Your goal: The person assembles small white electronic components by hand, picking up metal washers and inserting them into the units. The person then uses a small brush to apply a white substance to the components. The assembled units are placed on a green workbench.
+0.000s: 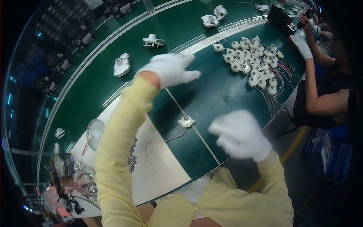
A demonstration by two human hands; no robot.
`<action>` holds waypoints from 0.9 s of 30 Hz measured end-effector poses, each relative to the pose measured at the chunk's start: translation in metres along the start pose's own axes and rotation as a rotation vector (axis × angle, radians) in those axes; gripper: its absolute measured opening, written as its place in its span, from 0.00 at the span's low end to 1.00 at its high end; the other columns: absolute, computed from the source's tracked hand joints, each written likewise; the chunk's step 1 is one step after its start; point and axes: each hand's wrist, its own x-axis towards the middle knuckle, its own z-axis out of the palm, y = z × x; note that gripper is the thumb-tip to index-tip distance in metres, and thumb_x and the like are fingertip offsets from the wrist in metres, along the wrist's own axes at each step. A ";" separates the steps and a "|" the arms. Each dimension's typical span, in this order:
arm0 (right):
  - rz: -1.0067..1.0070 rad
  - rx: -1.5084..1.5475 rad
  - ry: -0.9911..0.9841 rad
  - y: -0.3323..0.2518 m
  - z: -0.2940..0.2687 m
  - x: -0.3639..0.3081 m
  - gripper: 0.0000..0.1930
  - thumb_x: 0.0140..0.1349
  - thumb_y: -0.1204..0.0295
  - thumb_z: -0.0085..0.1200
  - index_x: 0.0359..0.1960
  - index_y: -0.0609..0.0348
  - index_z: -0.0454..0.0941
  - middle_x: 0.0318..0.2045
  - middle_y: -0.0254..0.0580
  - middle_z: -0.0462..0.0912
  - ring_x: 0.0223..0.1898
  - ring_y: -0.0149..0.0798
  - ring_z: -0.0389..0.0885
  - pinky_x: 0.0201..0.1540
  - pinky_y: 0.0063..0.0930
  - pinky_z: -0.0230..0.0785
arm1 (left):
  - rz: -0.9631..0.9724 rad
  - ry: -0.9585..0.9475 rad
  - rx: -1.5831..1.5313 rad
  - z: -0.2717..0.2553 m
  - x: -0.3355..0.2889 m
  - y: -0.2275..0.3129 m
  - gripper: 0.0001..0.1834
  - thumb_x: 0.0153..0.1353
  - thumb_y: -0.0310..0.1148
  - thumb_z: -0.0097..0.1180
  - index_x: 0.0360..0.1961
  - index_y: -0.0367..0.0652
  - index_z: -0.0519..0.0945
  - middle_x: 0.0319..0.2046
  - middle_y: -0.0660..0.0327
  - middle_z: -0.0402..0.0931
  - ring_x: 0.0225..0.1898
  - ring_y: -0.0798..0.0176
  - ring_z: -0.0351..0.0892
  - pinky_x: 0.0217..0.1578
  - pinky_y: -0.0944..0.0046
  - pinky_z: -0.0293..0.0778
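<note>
My left hand (pixel 172 70), in a white glove, reaches over the far part of the green table with its fingers stretched out and apart. Nothing shows in it. Blurred by motion, my right hand (pixel 242 136) hovers above the table's near right part; its fingers look bent, and whether they hold anything cannot be made out. Between the hands lies one small round white motor (pixel 186 121) with two side lugs. Its thin lead curls left onto the white board. My right hand is nearest to this motor but apart from it.
Several similar motors (pixel 247 56) with wires crowd the table's far right. White plastic housings (pixel 121 65) rest on the green conveyor (pixel 90 83). A round dish (pixel 96 129), small metal parts (pixel 132 156) and heaped white parts (pixel 85 174) lie left. Another person's gloved hand (pixel 301 45) works at right.
</note>
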 end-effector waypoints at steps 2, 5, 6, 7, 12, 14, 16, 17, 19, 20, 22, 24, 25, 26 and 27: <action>-0.278 0.185 -0.293 -0.036 0.025 0.021 0.22 0.62 0.60 0.60 0.56 0.54 0.80 0.49 0.46 0.82 0.49 0.46 0.81 0.48 0.42 0.73 | -0.028 0.148 -0.017 -0.008 -0.061 -0.017 0.40 0.69 0.63 0.54 0.70 0.43 0.73 0.64 0.46 0.76 0.66 0.43 0.74 0.67 0.54 0.69; -0.493 0.286 -0.211 -0.055 0.081 0.032 0.30 0.65 0.50 0.57 0.65 0.52 0.72 0.57 0.53 0.75 0.60 0.53 0.75 0.61 0.47 0.67 | 0.006 0.342 -0.011 -0.007 -0.134 -0.036 0.32 0.69 0.50 0.63 0.67 0.39 0.76 0.60 0.44 0.79 0.60 0.43 0.80 0.61 0.55 0.74; -0.492 0.257 -0.194 -0.057 0.098 0.038 0.32 0.66 0.49 0.56 0.66 0.53 0.71 0.58 0.55 0.74 0.62 0.55 0.72 0.64 0.48 0.65 | 0.016 0.380 0.006 -0.002 -0.159 -0.043 0.32 0.69 0.47 0.64 0.67 0.39 0.76 0.60 0.44 0.78 0.59 0.44 0.81 0.60 0.55 0.76; -0.481 0.213 -0.172 -0.058 0.111 0.043 0.33 0.66 0.48 0.56 0.67 0.54 0.70 0.59 0.57 0.73 0.65 0.57 0.70 0.67 0.49 0.63 | -0.025 0.398 -0.060 0.001 -0.177 -0.040 0.31 0.68 0.45 0.65 0.67 0.39 0.76 0.61 0.44 0.78 0.58 0.45 0.81 0.59 0.56 0.76; -0.162 0.073 -0.254 -0.042 0.130 0.099 0.34 0.67 0.48 0.54 0.67 0.59 0.68 0.57 0.59 0.72 0.56 0.61 0.72 0.60 0.50 0.65 | -0.109 0.532 -0.209 0.031 -0.284 -0.019 0.31 0.65 0.42 0.68 0.63 0.33 0.77 0.56 0.42 0.80 0.59 0.39 0.79 0.61 0.50 0.74; -0.186 -0.059 -0.276 -0.030 0.121 0.091 0.32 0.66 0.51 0.56 0.65 0.60 0.69 0.55 0.59 0.73 0.52 0.60 0.72 0.58 0.51 0.65 | -0.136 0.567 -0.251 0.060 -0.334 -0.008 0.31 0.63 0.40 0.68 0.63 0.33 0.76 0.57 0.42 0.79 0.59 0.39 0.79 0.62 0.49 0.73; -0.206 -0.096 -0.286 -0.033 0.106 0.086 0.29 0.64 0.58 0.58 0.64 0.62 0.71 0.56 0.59 0.74 0.56 0.62 0.71 0.61 0.52 0.64 | -0.275 0.587 -0.310 0.079 -0.385 0.011 0.31 0.62 0.40 0.68 0.62 0.33 0.77 0.57 0.42 0.80 0.59 0.39 0.79 0.61 0.48 0.73; -0.217 -0.258 -0.282 -0.007 0.095 0.070 0.31 0.64 0.60 0.58 0.67 0.62 0.71 0.62 0.60 0.74 0.64 0.64 0.69 0.69 0.51 0.60 | -0.333 0.640 -0.313 0.095 -0.400 0.014 0.30 0.63 0.39 0.68 0.62 0.33 0.77 0.57 0.42 0.80 0.59 0.38 0.79 0.61 0.48 0.73; 0.007 -0.231 -0.390 0.040 0.052 0.054 0.30 0.69 0.66 0.52 0.72 0.59 0.69 0.70 0.56 0.70 0.73 0.61 0.62 0.76 0.46 0.51 | -0.466 0.721 -0.338 0.134 -0.432 0.025 0.30 0.63 0.39 0.67 0.62 0.34 0.77 0.57 0.42 0.80 0.58 0.38 0.79 0.61 0.47 0.73; 0.099 -0.274 -0.346 0.061 0.028 0.046 0.29 0.71 0.69 0.48 0.74 0.59 0.67 0.72 0.53 0.70 0.75 0.56 0.61 0.77 0.45 0.50 | -0.530 0.744 -0.374 0.151 -0.443 0.029 0.31 0.63 0.39 0.67 0.63 0.33 0.77 0.58 0.42 0.79 0.60 0.37 0.78 0.62 0.48 0.72; 0.287 -0.167 -0.291 0.096 -0.011 0.038 0.26 0.77 0.71 0.43 0.74 0.62 0.66 0.74 0.48 0.68 0.76 0.46 0.62 0.77 0.37 0.51 | -0.644 0.789 -0.463 0.182 -0.465 0.039 0.32 0.63 0.38 0.67 0.64 0.32 0.75 0.61 0.42 0.77 0.62 0.37 0.75 0.66 0.50 0.69; 0.351 -0.193 -0.303 0.088 -0.021 0.045 0.24 0.78 0.72 0.41 0.72 0.64 0.68 0.72 0.47 0.71 0.74 0.45 0.66 0.76 0.35 0.53 | -0.704 0.999 -0.593 0.191 -0.502 0.053 0.31 0.67 0.39 0.64 0.66 0.32 0.75 0.60 0.45 0.79 0.62 0.44 0.78 0.65 0.53 0.70; 0.334 -0.237 -0.318 0.077 -0.028 0.056 0.23 0.78 0.72 0.41 0.72 0.64 0.69 0.72 0.48 0.72 0.74 0.45 0.67 0.76 0.35 0.54 | -0.663 1.199 -0.753 0.203 -0.512 0.060 0.30 0.67 0.39 0.64 0.66 0.31 0.75 0.60 0.46 0.79 0.61 0.48 0.79 0.64 0.55 0.72; 0.322 -0.282 -0.330 0.065 -0.032 0.068 0.23 0.78 0.72 0.42 0.71 0.65 0.70 0.71 0.48 0.73 0.73 0.45 0.68 0.76 0.35 0.54 | -0.604 1.398 -0.911 0.211 -0.519 0.065 0.30 0.68 0.39 0.64 0.66 0.31 0.75 0.60 0.47 0.80 0.61 0.51 0.80 0.62 0.56 0.73; 0.228 -0.271 -0.295 0.038 -0.033 0.084 0.23 0.76 0.73 0.43 0.70 0.65 0.71 0.69 0.50 0.75 0.70 0.47 0.72 0.74 0.36 0.58 | -0.615 1.495 -0.883 0.203 -0.522 0.066 0.28 0.70 0.39 0.61 0.66 0.32 0.76 0.61 0.49 0.80 0.62 0.57 0.79 0.63 0.59 0.73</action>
